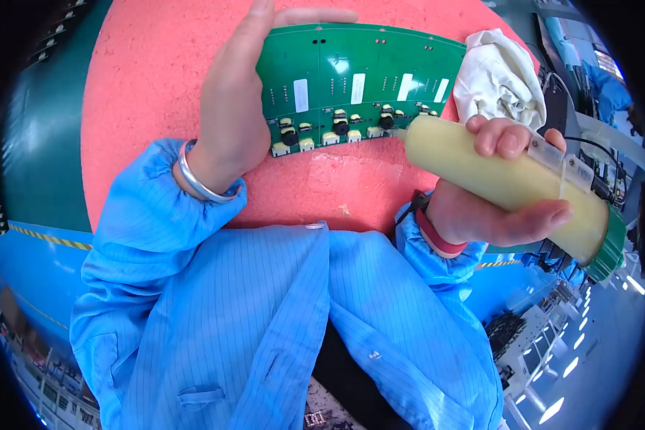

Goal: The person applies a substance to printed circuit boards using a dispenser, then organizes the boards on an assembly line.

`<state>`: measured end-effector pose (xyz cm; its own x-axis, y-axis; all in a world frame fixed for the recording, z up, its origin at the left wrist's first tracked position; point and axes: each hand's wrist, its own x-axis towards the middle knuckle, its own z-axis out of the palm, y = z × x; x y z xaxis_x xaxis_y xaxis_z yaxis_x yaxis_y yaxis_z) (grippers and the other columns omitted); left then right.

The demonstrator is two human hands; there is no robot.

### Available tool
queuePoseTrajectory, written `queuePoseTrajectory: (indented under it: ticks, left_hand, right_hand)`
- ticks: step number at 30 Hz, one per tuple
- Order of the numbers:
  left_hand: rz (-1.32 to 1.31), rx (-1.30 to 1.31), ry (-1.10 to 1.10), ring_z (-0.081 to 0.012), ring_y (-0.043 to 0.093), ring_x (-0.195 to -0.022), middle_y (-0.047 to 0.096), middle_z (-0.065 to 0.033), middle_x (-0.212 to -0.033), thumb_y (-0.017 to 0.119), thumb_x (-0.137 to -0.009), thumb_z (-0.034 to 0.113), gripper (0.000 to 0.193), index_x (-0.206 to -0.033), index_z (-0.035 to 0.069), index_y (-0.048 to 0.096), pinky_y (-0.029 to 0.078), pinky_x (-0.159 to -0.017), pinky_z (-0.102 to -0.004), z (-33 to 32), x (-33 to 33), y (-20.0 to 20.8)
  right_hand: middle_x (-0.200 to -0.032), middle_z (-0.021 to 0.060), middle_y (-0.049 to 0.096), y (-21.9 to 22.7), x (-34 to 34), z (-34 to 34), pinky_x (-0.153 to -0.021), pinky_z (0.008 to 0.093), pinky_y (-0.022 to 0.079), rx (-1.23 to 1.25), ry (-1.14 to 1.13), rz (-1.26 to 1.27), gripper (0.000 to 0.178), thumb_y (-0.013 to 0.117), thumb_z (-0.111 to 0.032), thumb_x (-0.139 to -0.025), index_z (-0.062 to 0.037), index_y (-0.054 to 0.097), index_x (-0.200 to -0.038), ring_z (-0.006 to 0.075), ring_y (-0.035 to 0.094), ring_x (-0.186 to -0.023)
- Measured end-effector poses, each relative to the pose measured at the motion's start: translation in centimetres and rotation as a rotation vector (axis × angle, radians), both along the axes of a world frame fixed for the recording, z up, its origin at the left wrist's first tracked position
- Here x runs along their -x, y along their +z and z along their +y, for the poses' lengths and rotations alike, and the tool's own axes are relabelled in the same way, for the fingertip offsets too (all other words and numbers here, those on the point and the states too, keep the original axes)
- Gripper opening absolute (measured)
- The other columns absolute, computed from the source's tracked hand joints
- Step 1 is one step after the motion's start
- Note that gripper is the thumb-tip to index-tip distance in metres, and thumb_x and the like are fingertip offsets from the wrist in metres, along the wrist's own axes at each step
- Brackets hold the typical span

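A green printed circuit board panel (344,57) is tilted up over a pink mat, with white labels and a row of black and cream components along its lower edge. My left hand (235,107) grips its left end, one finger showing behind the top edge and the others hidden. My right hand (494,208) is wrapped round a thick cream-coloured glue cartridge (451,154) with a green end cap (608,247). The cartridge's thin tip points left at the components near the board's lower right; whether it touches them I cannot tell.
The pink foam mat (150,86) covers the work surface. A crumpled white cloth (498,79) lies beyond the board's right end. A dark cable (598,147) runs behind the cartridge at the right. Green matting (46,143) lies to the left.
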<state>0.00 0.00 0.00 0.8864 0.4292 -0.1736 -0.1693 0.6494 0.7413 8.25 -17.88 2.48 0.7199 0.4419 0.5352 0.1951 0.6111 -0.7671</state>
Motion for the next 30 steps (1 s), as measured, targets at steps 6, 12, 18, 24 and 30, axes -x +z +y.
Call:
queuePoseTrajectory:
  ticks: [6,12,18,24,30]
  left_hand:
    - [0.009,0.027,0.02,-0.0171,0.058,-0.08,0.061,-0.0146,-0.098,0.019,-0.096,0.038,0.056,-0.113,-0.005,0.052,0.046,-0.075,-0.027,-0.2,0.1,0.0]
    - [0.063,0.043,0.075,-0.0164,0.058,-0.077,0.061,-0.0142,-0.095,0.019,-0.096,0.038,0.056,-0.111,-0.004,0.053,0.046,-0.072,-0.0262,0.0,0.0,-0.7]
    - [0.131,0.042,0.143,-0.0158,0.057,-0.074,0.062,-0.0136,-0.091,0.019,-0.096,0.038,0.056,-0.109,-0.004,0.054,0.046,-0.07,-0.0252,-0.8,-0.1,-0.2]
    - [0.108,0.08,0.161,-0.0156,0.057,-0.072,0.062,-0.0133,-0.09,0.019,-0.096,0.037,0.056,-0.108,-0.004,0.055,0.046,-0.068,-0.0244,-1.2,-0.3,-0.4]
    - [0.087,0.081,0.166,-0.0151,0.057,-0.071,0.062,-0.0131,-0.089,0.018,-0.096,0.037,0.056,-0.106,-0.004,0.055,0.046,-0.065,-0.0239,-1.3,-0.4,0.0]
  right_hand:
    - [-0.084,0.0066,0.053,0.2,0.2,-0.1,-0.075,0.0387,0.042,0.036,-0.031,-0.014,0.067,0.034,-0.063,-0.084,-0.0103,0.044,-0.124,0.0177,0.05,-0.072]
    - [-0.084,0.0063,0.054,0.6,-0.4,-1.0,-0.075,0.0395,0.043,0.018,-0.059,0.027,0.065,0.036,-0.063,-0.084,-0.0103,0.046,-0.121,0.0177,0.05,-0.07]
    - [-0.083,0.006,0.054,0.4,-1.2,-2.0,-0.077,0.04,0.043,0.021,-0.085,0.029,0.064,0.037,-0.063,-0.084,-0.0104,0.047,-0.119,0.0179,0.051,-0.07]
    - [-0.083,0.0058,0.055,-0.1,-1.4,-2.1,-0.077,0.04,0.043,0.03,-0.047,0.003,0.063,0.036,-0.063,-0.084,-0.0111,0.048,-0.119,0.0182,0.052,-0.071]
    - [-0.082,0.0055,0.055,0.0,-1.4,-2.1,-0.077,0.0395,0.043,0.034,-0.046,-0.004,0.063,0.036,-0.063,-0.084,-0.0114,0.048,-0.118,0.0182,0.052,-0.071]
